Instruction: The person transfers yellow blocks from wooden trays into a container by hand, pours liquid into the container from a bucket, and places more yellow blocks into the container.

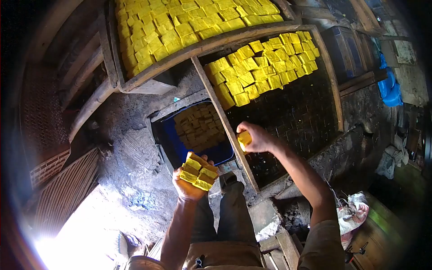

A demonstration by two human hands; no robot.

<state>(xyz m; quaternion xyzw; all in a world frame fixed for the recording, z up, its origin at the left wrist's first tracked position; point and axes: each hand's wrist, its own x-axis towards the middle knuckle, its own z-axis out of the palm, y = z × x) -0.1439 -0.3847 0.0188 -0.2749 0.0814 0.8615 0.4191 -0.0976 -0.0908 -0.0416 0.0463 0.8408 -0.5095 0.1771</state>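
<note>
Several small yellow blocks with brown faces, like pieces of tofu [198, 172], rest in my left hand [189, 191], its fingers curled round them. They sit side by side in front of the blue-lined bin. My right hand [258, 137] grips a single yellow block [244, 140] beside the wooden divider bar [222, 114]. Just beyond it lies a dark rack [288, 135], where rows of yellow blocks [252, 74] cover the far part. Stacked brown blocks [200, 128] fill much of the blue-lined bin [173, 141] between my hands.
A larger wooden-framed tray of yellow blocks [189, 24] stands at the back. Stone-like ground [135, 150] lies to the left, with bright light at the lower left. A white sack [353, 213] is at the lower right, and a blue plastic bag [389, 87] hangs at the far right.
</note>
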